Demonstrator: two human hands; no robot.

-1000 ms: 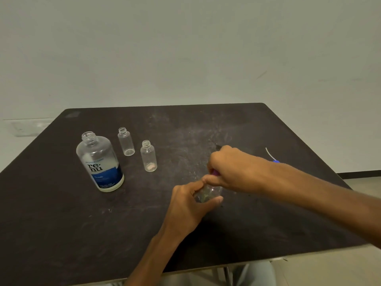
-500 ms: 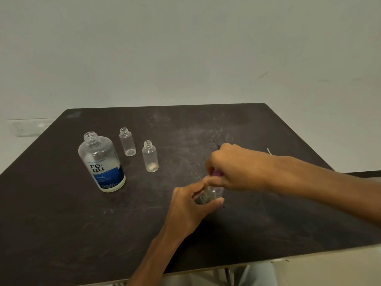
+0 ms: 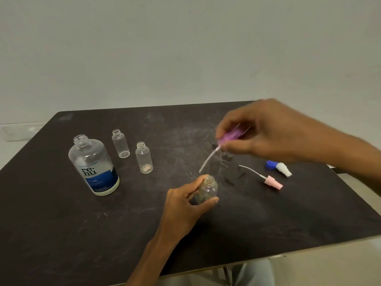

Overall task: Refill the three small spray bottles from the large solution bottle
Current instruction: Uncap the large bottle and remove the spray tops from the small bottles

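Note:
My left hand grips a small clear spray bottle standing on the dark table, its neck uncapped. My right hand is raised above and to the right of it, holding a purple spray cap whose white dip tube hangs down toward the bottle, clear of its neck. The large solution bottle, with a blue and white label and no cap, stands at the left. Two more small clear bottles stand uncapped just right of it.
A pink spray cap with its tube lies on the table right of the held bottle. A blue and white cap lies beyond it near the right edge. A pale wall rises behind the table.
My right hand has lifted up and to the right, pulling the purple spray cap and its tube out of the small bottle. My left hand still holds that bottle in place.

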